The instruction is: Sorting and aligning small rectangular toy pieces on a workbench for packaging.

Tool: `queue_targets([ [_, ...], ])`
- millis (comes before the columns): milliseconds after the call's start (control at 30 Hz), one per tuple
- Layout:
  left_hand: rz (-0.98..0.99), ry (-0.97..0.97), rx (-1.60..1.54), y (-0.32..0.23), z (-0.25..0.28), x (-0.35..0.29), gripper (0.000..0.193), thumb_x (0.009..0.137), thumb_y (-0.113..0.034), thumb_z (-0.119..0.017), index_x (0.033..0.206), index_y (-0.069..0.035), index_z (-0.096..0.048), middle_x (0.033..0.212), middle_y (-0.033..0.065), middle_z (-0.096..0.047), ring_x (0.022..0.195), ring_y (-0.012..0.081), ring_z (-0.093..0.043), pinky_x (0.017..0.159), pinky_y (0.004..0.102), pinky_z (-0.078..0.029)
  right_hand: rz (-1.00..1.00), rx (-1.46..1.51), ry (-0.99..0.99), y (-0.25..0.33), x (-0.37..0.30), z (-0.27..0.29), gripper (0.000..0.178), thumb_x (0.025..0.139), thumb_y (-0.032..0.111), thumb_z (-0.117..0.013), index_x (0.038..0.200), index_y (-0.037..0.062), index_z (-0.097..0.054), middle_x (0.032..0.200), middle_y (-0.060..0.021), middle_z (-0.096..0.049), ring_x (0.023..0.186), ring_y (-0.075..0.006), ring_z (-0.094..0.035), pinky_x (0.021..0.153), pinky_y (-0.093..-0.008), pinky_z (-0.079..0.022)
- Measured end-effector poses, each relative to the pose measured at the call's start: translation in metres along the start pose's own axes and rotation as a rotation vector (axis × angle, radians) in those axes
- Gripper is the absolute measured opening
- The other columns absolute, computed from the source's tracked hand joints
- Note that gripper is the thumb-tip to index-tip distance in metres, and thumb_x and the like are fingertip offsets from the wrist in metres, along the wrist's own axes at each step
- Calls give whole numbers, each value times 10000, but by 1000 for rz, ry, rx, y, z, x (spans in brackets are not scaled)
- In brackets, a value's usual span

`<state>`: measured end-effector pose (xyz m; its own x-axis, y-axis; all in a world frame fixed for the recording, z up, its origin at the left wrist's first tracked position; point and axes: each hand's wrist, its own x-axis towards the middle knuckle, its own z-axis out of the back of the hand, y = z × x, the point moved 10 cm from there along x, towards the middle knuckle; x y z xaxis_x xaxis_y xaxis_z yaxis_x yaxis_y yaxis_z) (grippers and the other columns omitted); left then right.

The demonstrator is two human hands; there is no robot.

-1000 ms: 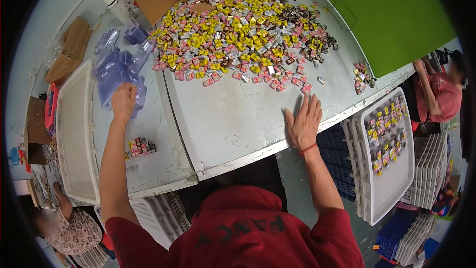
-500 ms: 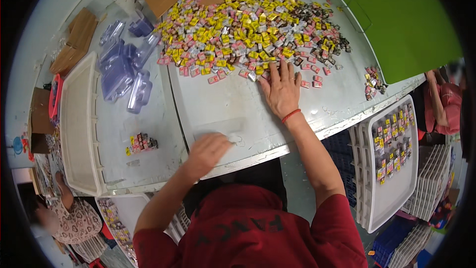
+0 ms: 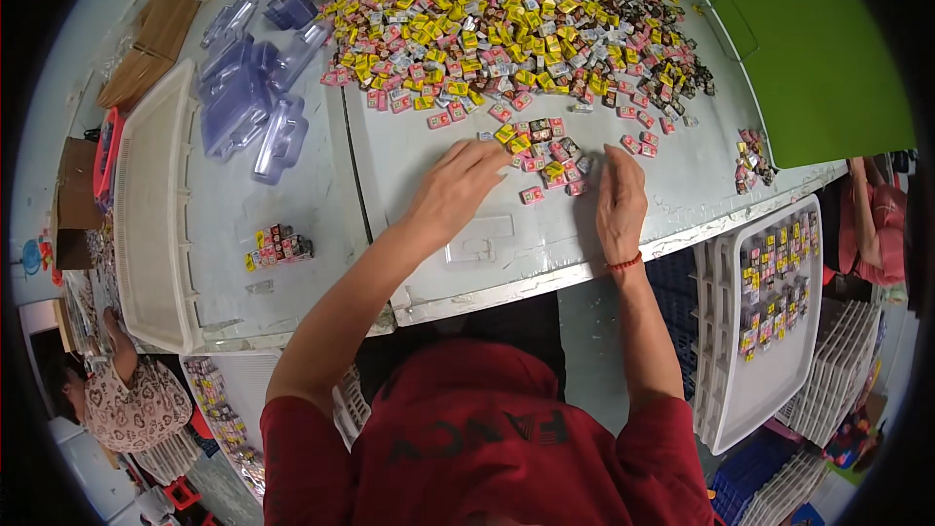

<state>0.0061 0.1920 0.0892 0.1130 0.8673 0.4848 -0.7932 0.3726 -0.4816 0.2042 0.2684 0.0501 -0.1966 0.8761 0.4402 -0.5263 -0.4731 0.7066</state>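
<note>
A small cluster of little printed blocks (image 3: 552, 173), pink, yellow, dark and silver, lies on the table between my hands. My left hand (image 3: 458, 190) rests at the cluster's left side, fingers stretched toward it and the fingertips by a yellow block. On the right, my right hand (image 3: 621, 203) stands on edge beside the blocks, fingers extended and nothing seen in them. A clear plastic blister shell (image 3: 480, 239) lies near the table's front edge, below my left hand. Beyond the cluster spreads a large heap of the same blocks (image 3: 506, 29).
Purple-tinted clear plastic shells (image 3: 239, 102) are piled at the left, by a white tray (image 3: 156, 214). A packed group of blocks (image 3: 280, 245) sits nearer. A green board (image 3: 808, 49) stands at the right; stacked white trays (image 3: 769, 331) and other people are beyond the table.
Several blocks now lie apart from the heap, nearer me. My left hand has moved forward and right to them; my right hand has moved to their right side. The clear shell lies uncovered.
</note>
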Motion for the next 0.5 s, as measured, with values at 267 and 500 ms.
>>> queue_targets([
  [267, -15, 89, 104, 31, -32, 19, 169, 793, -79, -643, 955, -34, -629, 957, 99, -593, 898, 293, -569, 779, 390, -478, 294, -314, 153, 63, 8, -40, 200, 812, 104, -659, 1010, 72, -658, 1027, -80, -622, 1003, -288, -545, 903, -408, -390],
  [500, 11, 3, 81, 29, -13, 14, 111, 766, -89, -664, 855, -39, -620, 840, 94, -579, 818, 292, -573, 705, 394, -467, 287, -347, 151, 52, 19, -27, 136, 811, 104, -661, 937, 64, -688, 967, -78, -629, 951, -269, -561, 887, -399, -391],
])
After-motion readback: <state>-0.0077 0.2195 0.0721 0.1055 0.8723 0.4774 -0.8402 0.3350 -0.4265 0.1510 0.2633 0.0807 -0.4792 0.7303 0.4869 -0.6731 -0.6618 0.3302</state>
